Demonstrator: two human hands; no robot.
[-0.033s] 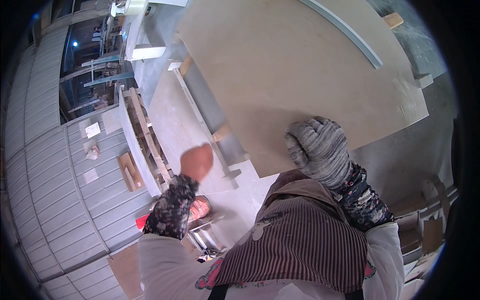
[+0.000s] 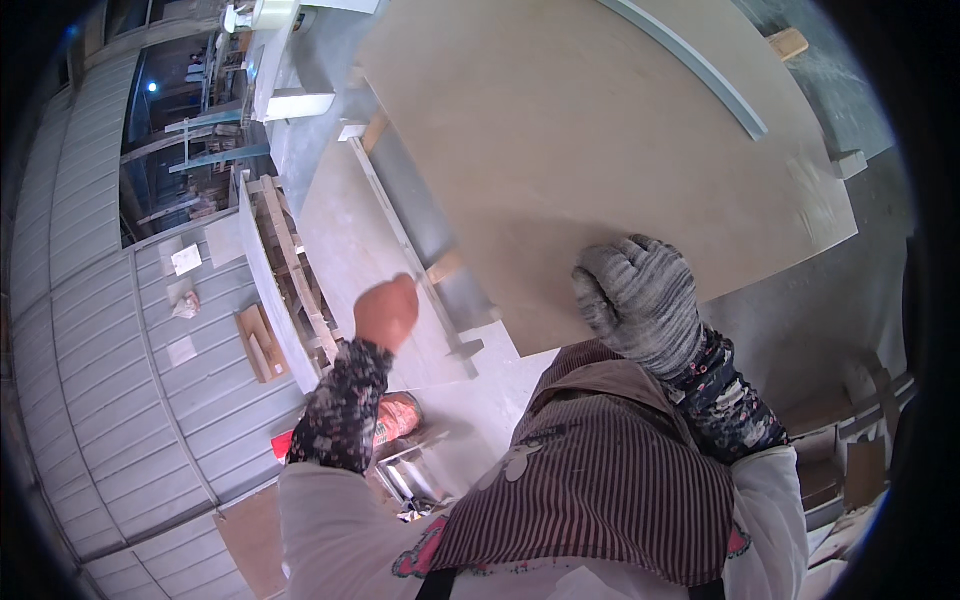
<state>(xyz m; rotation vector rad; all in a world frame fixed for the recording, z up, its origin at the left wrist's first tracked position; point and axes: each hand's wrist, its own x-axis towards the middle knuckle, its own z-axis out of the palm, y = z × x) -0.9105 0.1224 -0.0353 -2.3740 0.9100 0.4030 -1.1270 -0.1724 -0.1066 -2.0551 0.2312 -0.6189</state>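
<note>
A large flat tan board (image 2: 560, 150) fills the upper middle of the head view. My right hand (image 2: 640, 300), in a grey knitted glove, is closed and rests at the board's near edge. Its curled fingers hide whatever may be inside them. My bare left hand (image 2: 388, 312) is closed and raised left of the board, apart from it. What it holds, if anything, does not show. Behind the left hand lie a pale panel (image 2: 335, 215) and a narrow white rail (image 2: 395, 222).
A pale grey strip (image 2: 702, 70) lies along the board's far side. Wooden blocks (image 2: 787, 43) stick out from under the board. On the left stands a slatted wooden frame (image 2: 290, 250). A red and orange package (image 2: 400, 416) sits below my left hand, and cardboard (image 2: 865, 475) at right.
My left hand has shifted slightly to the left and upward in the view. The right hand and the board stay practically in place.
</note>
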